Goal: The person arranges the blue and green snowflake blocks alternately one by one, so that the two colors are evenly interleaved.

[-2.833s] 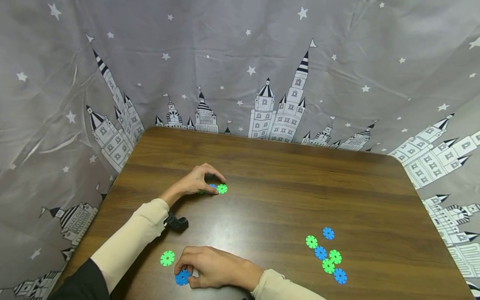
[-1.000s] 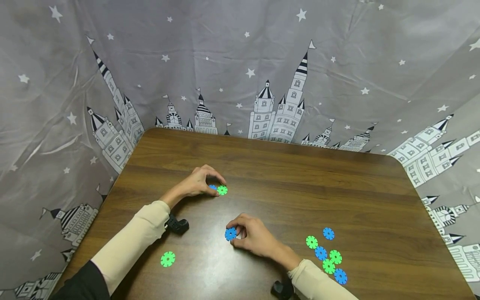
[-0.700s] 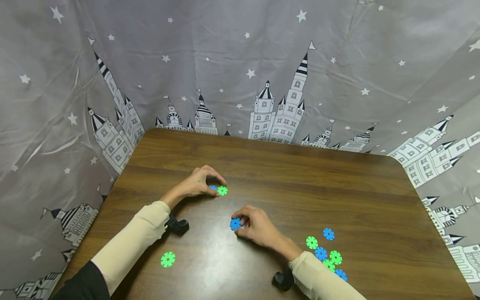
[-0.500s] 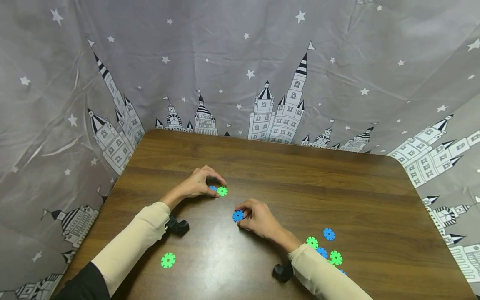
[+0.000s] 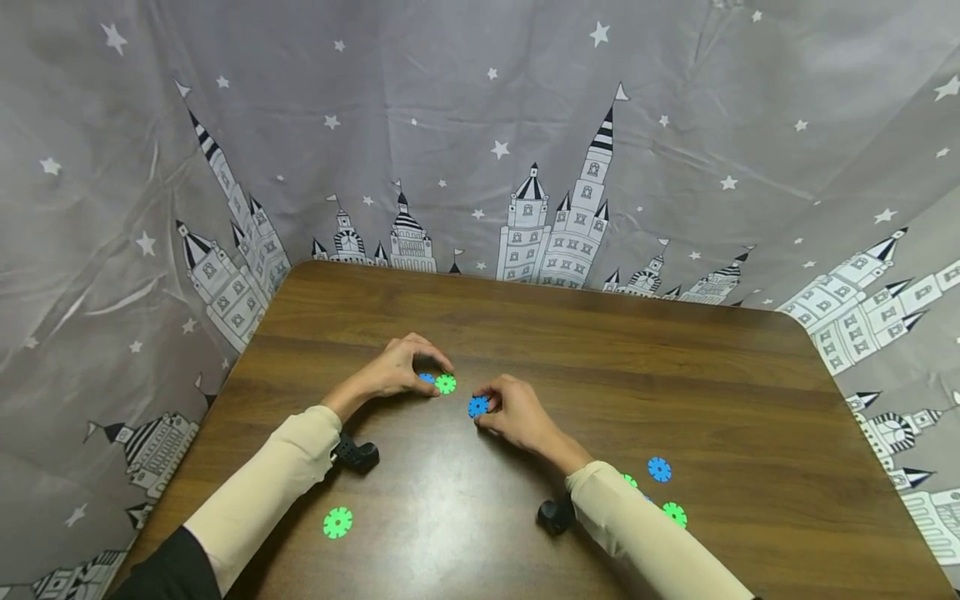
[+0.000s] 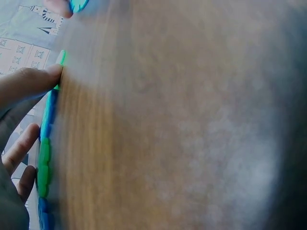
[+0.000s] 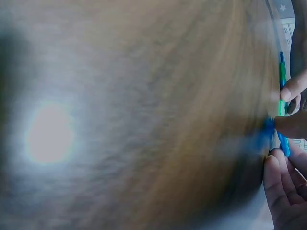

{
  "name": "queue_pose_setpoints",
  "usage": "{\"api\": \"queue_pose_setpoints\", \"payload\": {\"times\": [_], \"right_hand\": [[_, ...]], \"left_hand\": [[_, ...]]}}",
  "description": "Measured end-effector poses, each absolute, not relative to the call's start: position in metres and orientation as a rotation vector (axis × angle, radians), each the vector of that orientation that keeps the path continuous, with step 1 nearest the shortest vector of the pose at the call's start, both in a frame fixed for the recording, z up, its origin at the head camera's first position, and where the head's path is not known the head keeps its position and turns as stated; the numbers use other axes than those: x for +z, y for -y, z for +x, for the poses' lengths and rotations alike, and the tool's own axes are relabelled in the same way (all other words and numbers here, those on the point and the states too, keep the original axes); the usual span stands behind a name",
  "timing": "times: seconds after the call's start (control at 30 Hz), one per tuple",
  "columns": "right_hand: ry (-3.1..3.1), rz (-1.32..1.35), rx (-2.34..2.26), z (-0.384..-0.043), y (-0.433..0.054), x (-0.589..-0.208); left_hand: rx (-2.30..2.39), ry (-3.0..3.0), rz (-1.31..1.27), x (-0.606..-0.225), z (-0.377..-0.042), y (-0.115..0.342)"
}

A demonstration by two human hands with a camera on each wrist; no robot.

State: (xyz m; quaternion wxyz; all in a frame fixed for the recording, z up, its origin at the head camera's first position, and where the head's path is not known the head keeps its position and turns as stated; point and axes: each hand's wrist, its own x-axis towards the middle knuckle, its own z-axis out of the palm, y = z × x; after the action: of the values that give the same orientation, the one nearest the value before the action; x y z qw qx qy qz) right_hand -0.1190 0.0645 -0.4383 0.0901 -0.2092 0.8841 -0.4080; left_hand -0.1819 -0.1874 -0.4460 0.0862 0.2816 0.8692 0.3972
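In the head view my left hand (image 5: 396,368) pinches a green notched disc (image 5: 446,384) between thumb and index finger, low over the table's left half. A blue disc (image 5: 427,377) shows inside the curve of that hand. The left wrist view has these discs edge-on in a row, with another green disc (image 6: 44,167) and a blue one (image 6: 44,213) along the hand. My right hand (image 5: 521,414) holds a loose blue disc (image 5: 478,407) by its edges between thumb and fingers. That disc is a short gap right of the green one, slightly nearer me.
A single green disc (image 5: 337,522) lies near me at the left. To the right lie a blue disc (image 5: 660,469), a green disc (image 5: 674,513) and others partly hidden by my right sleeve (image 5: 637,533). A patterned grey curtain (image 5: 450,125) borders the wooden table (image 5: 637,358).
My right hand has carried the blue disc from the near left, away from me and rightward, up close to the green disc. Its forearm now covers part of the right-hand discs. The left hand stays put.
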Motion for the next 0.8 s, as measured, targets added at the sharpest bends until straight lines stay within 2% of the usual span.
{"api": "queue_pose_setpoints", "payload": {"times": [0.37, 0.8], "right_hand": [[-2.686, -0.574, -1.135, -0.140, -0.051, -0.437], [-2.677, -0.529, -1.126, -0.149, -0.043, -0.436]], "left_hand": [[1.195, -2.590, 0.816, -0.448, -0.182, 0.187], [1.201, -2.579, 0.816, -0.445, -0.181, 0.187]]}}
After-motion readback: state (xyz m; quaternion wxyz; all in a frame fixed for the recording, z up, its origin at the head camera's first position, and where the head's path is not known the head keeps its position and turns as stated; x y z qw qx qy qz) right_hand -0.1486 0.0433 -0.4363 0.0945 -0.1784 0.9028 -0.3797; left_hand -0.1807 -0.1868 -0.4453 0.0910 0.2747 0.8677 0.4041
